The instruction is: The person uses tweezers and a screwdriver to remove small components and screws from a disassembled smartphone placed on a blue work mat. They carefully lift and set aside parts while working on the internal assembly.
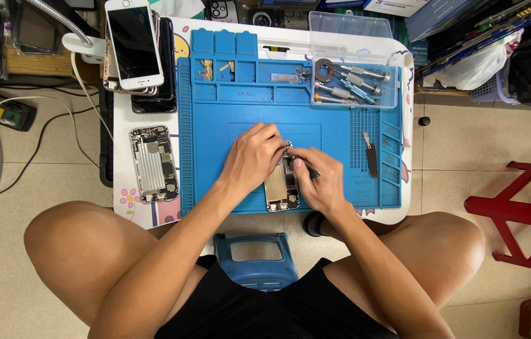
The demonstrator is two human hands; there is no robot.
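An opened phone body [281, 185] with bare circuitry lies on a blue repair mat [215, 125]. My left hand [251, 157] rests on the phone's upper left edge and holds it down with curled fingers. From the right, my right hand [322, 179] grips metal tweezers [303, 164], their tip over the phone's upper part. Both hands touch each other above the phone.
A second opened phone shell [153, 164] lies left of the mat, under a stack of phones [135, 44]. A clear box of screwdrivers [353, 81] sits at the mat's top right, a dark pry tool [371, 157] to the right. A red stool [523, 207] stands on the floor at right.
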